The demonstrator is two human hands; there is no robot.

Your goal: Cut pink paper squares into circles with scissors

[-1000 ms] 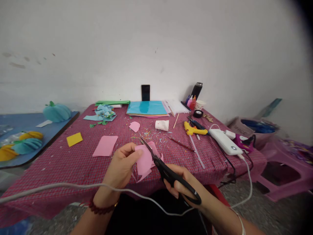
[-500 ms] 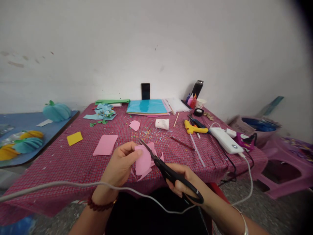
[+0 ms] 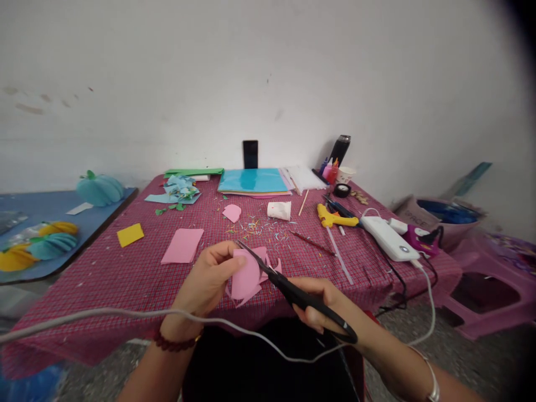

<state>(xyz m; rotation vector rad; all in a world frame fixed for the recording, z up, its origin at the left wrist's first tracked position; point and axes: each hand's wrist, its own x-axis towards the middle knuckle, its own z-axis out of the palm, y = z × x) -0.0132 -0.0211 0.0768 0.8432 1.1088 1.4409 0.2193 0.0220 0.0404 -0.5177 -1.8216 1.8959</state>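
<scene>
Between thumb and fingers, my left hand (image 3: 213,273) pinches a piece of pink paper (image 3: 246,277) near the table's front edge. The paper has a rounded right side, and narrow trimmings hang around it. My right hand (image 3: 320,304) grips black-handled scissors (image 3: 293,290), its fingers partly hidden behind the handles. The scissor blades lie along the paper's upper right edge, tips close to my left fingers. Left of my hands lies a stack of pink paper (image 3: 183,245). A small rounded pink cutout (image 3: 231,213) rests beyond them.
A white cable (image 3: 234,325) crosses in front of my wrists from a white power bank (image 3: 389,239). To the right lie a yellow glue gun (image 3: 335,216) and a pencil (image 3: 312,243). A paper cup (image 3: 278,210) lies on its side near scattered clippings. Yellow paper (image 3: 130,235) is at left.
My right hand and the scissor handles have shifted slightly right and the blades look more closed. My left hand still holds the pink paper in nearly the same place.
</scene>
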